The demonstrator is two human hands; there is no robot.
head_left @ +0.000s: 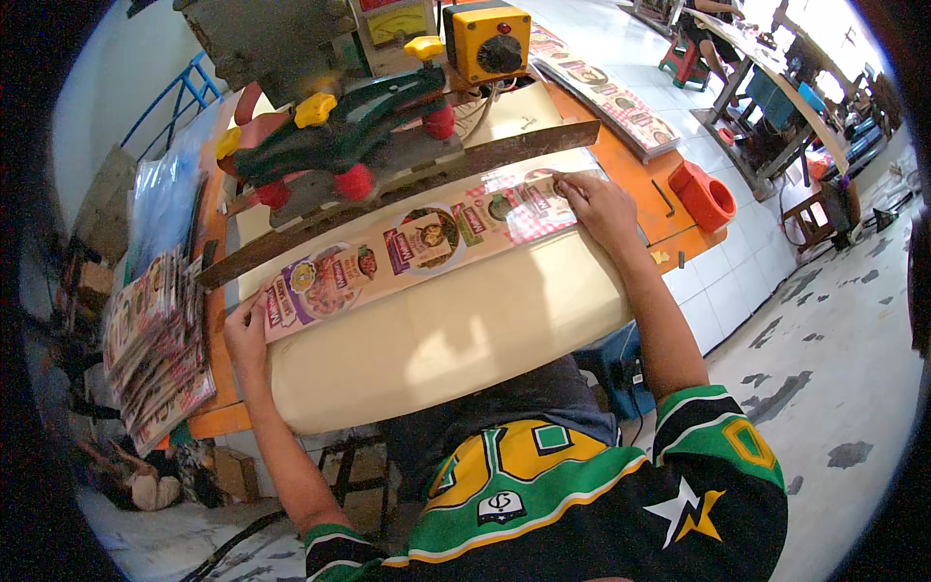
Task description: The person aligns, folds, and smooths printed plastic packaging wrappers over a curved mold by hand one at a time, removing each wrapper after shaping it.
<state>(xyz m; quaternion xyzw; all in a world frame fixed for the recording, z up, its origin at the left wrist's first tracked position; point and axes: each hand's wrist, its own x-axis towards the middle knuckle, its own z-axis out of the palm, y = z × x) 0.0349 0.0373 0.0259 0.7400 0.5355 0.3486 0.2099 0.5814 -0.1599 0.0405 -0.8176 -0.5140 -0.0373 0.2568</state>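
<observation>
A long printed plastic strip (pixel 388 260) with food pictures lies across a cream padded board (pixel 456 335), along the front of a dark metal bar (pixel 533 139). At its left end, my left hand (pixel 248 335) pinches the strip's edge between thumb and fingers. My right hand (pixel 603 211) presses thumb and forefinger together on the opposite end, palm down over the board. Behind the bar stands a press with a dark green frame (pixel 344 136), red feet and yellow knobs. Light glares on the strip's right part.
Piles of printed plastic packets (pixel 155 335) lean at the table's left. More flat printed sheets (pixel 626 107) are stacked at the back right. A red holder (pixel 703 197) and a black hex key (pixel 664 199) lie on the orange table (pixel 669 225). A yellow control box (pixel 487 44) stands behind.
</observation>
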